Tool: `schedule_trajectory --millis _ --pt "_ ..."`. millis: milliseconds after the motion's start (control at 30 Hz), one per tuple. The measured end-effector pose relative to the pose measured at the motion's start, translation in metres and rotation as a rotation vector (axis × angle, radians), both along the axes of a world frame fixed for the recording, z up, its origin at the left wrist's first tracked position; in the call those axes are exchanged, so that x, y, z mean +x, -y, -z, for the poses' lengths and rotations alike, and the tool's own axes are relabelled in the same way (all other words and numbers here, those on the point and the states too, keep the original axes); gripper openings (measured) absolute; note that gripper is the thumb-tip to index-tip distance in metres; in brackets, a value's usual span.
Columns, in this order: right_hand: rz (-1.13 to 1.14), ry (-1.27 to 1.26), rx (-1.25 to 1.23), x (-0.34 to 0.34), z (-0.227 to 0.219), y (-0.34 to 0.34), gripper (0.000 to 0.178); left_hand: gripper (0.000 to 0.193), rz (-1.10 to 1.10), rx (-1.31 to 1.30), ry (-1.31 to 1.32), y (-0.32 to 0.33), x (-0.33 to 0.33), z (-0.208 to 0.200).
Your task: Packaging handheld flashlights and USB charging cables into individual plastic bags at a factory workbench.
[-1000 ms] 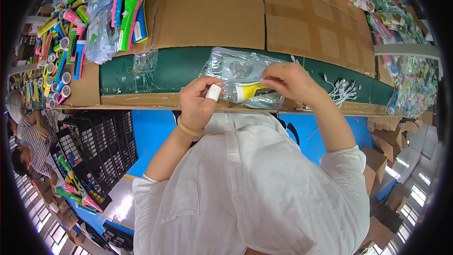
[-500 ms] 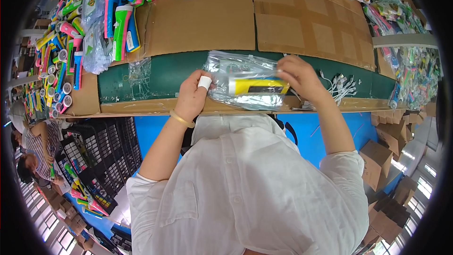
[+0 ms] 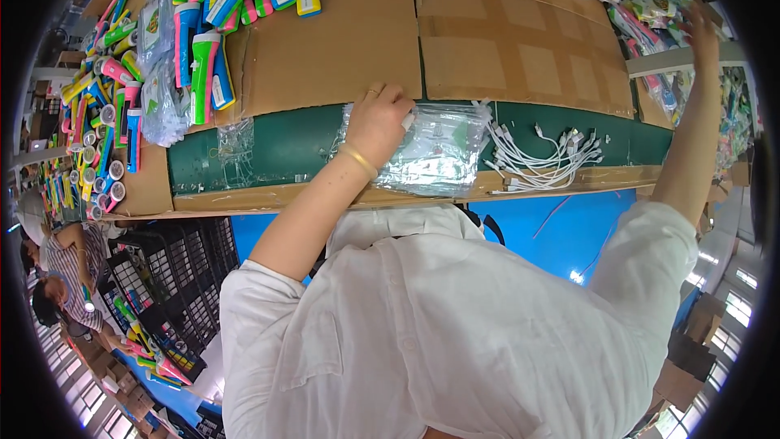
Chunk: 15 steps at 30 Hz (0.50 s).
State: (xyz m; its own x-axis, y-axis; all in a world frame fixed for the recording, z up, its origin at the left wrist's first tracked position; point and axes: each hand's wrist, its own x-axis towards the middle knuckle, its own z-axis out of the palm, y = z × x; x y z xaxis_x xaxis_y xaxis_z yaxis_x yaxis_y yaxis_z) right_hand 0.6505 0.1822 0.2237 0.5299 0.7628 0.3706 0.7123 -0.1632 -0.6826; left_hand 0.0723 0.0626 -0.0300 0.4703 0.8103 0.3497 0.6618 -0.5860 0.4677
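A packing workshop or small factory is shown: a cardboard-covered workbench (image 3: 504, 49) is heaped with coloured plastic torches (image 3: 203, 41), clear bags (image 3: 439, 154) and white cables (image 3: 544, 154); black crates (image 3: 162, 293) are stacked below.

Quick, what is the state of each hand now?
Left hand: resting on the stack of clear plastic bags; grip cannot be told.
Right hand: reaching far right among packed items; grip cannot be told.

Two hands are showing: the left hand (image 3: 380, 120) and the right hand (image 3: 700, 26). One stack of clear plastic bags (image 3: 439, 150) is lying near the middle. One bundle of white cables (image 3: 540, 154) is sitting right of it. Flashlights (image 3: 211, 65), too many to count, are crowding the far left.
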Motion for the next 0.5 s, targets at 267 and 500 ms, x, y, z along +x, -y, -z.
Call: schedule_trajectory --millis 267,500 --pt "-0.884 -0.14 -0.757 -0.324 0.169 0.105 0.034 0.014 -0.086 -0.308 -0.011 0.014 -0.001 -0.004" --pt "-0.982 0.324 -0.463 -0.37 0.224 0.124 0.024 0.019 -0.192 -0.338 0.127 0.028 -0.005 -0.001"
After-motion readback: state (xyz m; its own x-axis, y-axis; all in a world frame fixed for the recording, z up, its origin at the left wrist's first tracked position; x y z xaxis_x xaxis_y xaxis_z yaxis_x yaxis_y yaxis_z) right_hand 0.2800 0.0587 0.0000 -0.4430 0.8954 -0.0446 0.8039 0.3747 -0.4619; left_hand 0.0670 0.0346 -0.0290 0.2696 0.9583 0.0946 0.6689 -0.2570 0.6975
